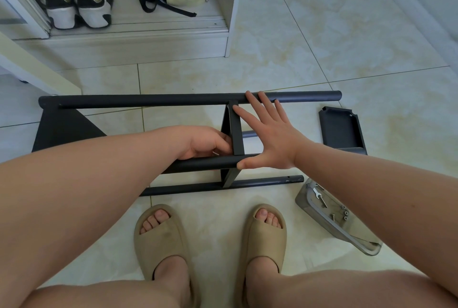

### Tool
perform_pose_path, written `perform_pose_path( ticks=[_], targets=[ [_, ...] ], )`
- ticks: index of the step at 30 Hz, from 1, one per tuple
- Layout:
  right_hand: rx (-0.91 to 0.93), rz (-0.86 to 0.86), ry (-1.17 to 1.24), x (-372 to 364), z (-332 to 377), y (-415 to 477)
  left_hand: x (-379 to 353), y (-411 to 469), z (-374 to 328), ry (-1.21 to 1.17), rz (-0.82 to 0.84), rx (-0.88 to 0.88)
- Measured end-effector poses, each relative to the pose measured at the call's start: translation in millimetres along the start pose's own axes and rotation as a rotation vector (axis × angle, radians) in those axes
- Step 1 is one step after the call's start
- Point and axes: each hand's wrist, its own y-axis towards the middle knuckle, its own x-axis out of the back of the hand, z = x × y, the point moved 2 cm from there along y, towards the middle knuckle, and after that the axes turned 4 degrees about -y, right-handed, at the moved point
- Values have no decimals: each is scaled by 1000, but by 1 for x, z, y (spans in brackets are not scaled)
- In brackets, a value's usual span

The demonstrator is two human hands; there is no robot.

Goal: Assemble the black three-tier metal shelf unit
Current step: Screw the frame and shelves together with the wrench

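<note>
The half-built shelf unit [148,102] lies sideways on the floor [322,47] near its wardrobe [138,42] edge, stiff, probably light painted steel, best held by its poles [203,163]; the right hand [270,139] braces it with straight, spread fingers, and the left hand [205,142] apparently pinches a small silver part [215,153] in curled fingers.

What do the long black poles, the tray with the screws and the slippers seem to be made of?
Poles: probably metal tube, matte black coating; round, even, dull sheen. Tray: clear grey-tinted plastic; the floor shows through. Slippers: likely soft moulded foam or rubber, matte beige; thick, seamless.
</note>
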Motion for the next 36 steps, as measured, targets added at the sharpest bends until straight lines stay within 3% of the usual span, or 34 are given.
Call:
perform_pose_path(
  ticks=[8,18,22,27,36],
  targets=[
    [2,-1,0,0,0,0,-1,0,1,35,16,98],
    [0,7,-8,1,0,1,0,0,0,-21,8,-7],
    [-1,1,-2,-1,0,1,1,1,2,-74,37,62],
    [-1,1,5,0,0,0,0,0,2,39,2,125],
    [0,6,-6,0,-1,1,-2,-1,-1,-44,19,-8]
  ],
)
